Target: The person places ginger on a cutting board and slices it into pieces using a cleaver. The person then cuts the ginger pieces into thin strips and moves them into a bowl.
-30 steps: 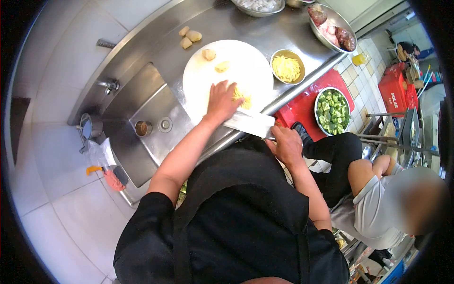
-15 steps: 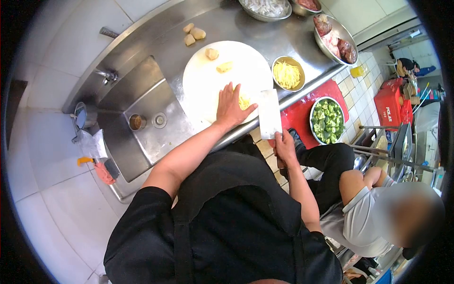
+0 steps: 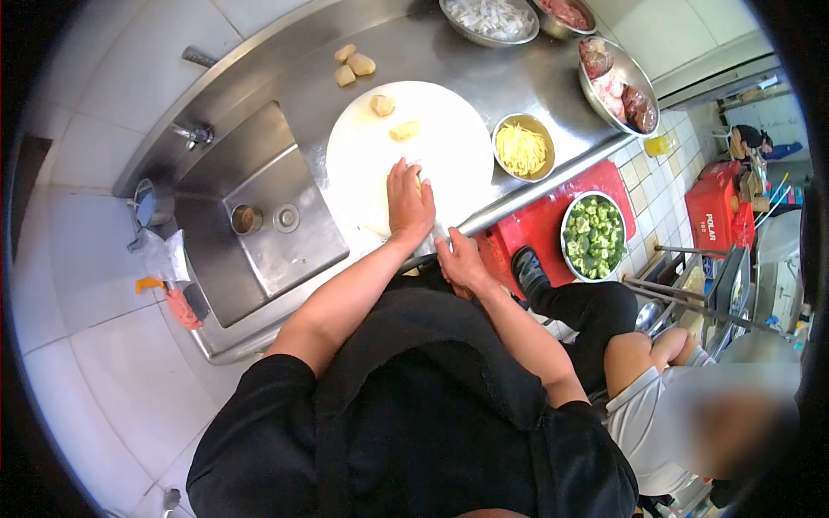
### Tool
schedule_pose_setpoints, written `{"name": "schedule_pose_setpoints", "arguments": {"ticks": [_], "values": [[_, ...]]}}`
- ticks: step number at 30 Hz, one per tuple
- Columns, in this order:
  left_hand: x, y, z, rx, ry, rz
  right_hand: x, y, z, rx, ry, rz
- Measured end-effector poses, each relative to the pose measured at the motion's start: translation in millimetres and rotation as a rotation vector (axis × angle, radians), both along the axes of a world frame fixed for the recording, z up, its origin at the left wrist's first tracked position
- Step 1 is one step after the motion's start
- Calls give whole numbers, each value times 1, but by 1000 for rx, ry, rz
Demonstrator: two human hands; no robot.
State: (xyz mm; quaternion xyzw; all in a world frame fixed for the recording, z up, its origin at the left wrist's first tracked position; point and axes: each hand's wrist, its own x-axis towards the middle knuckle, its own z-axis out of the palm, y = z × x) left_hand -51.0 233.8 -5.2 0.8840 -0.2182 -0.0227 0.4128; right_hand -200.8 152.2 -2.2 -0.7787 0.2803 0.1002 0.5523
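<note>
On the round white cutting board (image 3: 462, 125), my left hand (image 3: 409, 204) lies with bent fingers close together over a pale yellow piece that it mostly hides. My right hand (image 3: 462, 261) grips the handle of a cleaver at the board's near edge. Its blade (image 3: 441, 226) stands nearly edge-on beside my left hand. Farther back on the board sit a cut yellow piece (image 3: 404, 131) and a peeled root piece (image 3: 382, 105). A metal bowl of thin yellow strips (image 3: 521, 150) stands right of the board. Several peeled pieces (image 3: 361, 64) lie on the steel counter behind.
A steel sink (image 3: 259, 198) with a small cup (image 3: 247, 219) is at the left. Bowls of meat (image 3: 617, 86) and whitish pieces (image 3: 490, 17) stand at the back. Lower right are a bowl of green vegetables (image 3: 593, 235) and a seated person (image 3: 648, 406).
The cleaver has moved left from beyond the board's right edge and turned from flat to nearly edge-on. My left hand has drawn its spread fingers together. The view has shifted slightly.
</note>
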Motion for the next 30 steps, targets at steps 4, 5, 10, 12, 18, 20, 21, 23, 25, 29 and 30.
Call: {"name": "schedule_pose_setpoints", "arguments": {"ticks": [4, 5, 10, 12, 18, 20, 21, 23, 25, 29, 30], "values": [[-1, -31, 1, -157, -41, 37, -9, -22, 9, 7, -101, -51], [-2, -45, 2, -217, -61, 13, -13, -32, 14, 0, -100, -45], [0, -148, 46, -461, -46, -207, -26, -98, 60, -136, -179, -312], [6, -191, 49, -527, -109, -272, -28, -117, 99, -43, -150, -446], [42, -258, 7, -223, 334, -426, -77, -170, 94, -127, -142, -593], [50, -258, 4, -138, 281, -436, -85, -168, 110, -65, -105, -653], [52, -256, 6, -135, 284, -440, -88, -169, 110, -62, -102, -658], [56, -256, 15, -250, 113, -387, -89, -170, 110, -45, -81, -638], [47, -253, 40, -285, 179, -357, -88, -171, 99, -18, -100, -638], [15, -244, 62, -373, 38, -489, -79, -171, 97, 52, -145, -606], [4, -238, 67, -383, 7, -585, -77, -173, 95, 73, -158, -599]]}}
